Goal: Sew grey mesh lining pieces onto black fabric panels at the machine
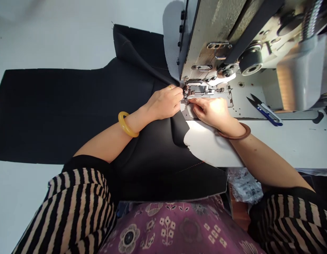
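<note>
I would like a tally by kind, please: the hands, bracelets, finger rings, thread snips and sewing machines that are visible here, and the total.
Hands: 2 (left hand, right hand)
Bracelets: 2 (yellow bracelet, brown bracelet)
Finger ring: 1
Thread snips: 1
Sewing machine: 1
Total: 7

Worktable [42, 38]: fabric [60, 113] spread over its left and centre, right edge at the presser foot [186, 94]. Sewing machine [208, 31]: right of the fabric's far part, head above its bed [246, 84]. Snips [265, 111]: right of the presser foot, across the bed's near edge, partly on the worktable. Plastic bag [245, 186]: below the worktable's near edge, right of the fabric's near end.
</note>
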Available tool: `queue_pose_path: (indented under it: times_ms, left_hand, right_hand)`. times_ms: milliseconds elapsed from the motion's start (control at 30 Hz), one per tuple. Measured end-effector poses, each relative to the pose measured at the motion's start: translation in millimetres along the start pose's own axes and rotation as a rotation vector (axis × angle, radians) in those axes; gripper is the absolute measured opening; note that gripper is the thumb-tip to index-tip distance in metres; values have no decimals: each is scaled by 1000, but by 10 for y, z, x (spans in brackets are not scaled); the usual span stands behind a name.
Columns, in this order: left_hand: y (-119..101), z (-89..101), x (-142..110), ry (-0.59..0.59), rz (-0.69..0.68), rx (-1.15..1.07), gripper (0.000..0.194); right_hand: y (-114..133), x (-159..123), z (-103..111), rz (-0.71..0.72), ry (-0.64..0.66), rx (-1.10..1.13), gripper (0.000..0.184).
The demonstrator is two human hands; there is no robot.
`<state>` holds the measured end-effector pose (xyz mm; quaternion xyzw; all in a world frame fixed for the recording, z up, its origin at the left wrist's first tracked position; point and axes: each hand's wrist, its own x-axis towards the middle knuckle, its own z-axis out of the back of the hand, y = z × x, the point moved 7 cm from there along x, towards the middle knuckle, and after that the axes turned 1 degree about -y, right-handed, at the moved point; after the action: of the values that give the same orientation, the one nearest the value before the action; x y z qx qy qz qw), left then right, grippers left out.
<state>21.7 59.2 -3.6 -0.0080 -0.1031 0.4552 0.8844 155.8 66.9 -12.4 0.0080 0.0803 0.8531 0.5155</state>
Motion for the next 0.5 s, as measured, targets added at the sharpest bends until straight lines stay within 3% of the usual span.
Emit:
queue_pose_path:
  times_ms: [133,267,367,500]
  left_hand:
    - [76,52,-11,-70,85,-36,32]
    - [195,50,-28,-89,253,-17,37]
    - [187,14,-40,-28,337,-13,40]
    - [84,23,-98,51,451,26,47]
  right_hand:
    - [172,-109,83,28,128,113,35]
    - [533,-395,93,41,330,212,47]
    - [747,-619,94,32,366,241,53]
    - [807,-853,40,63,363,111,73]
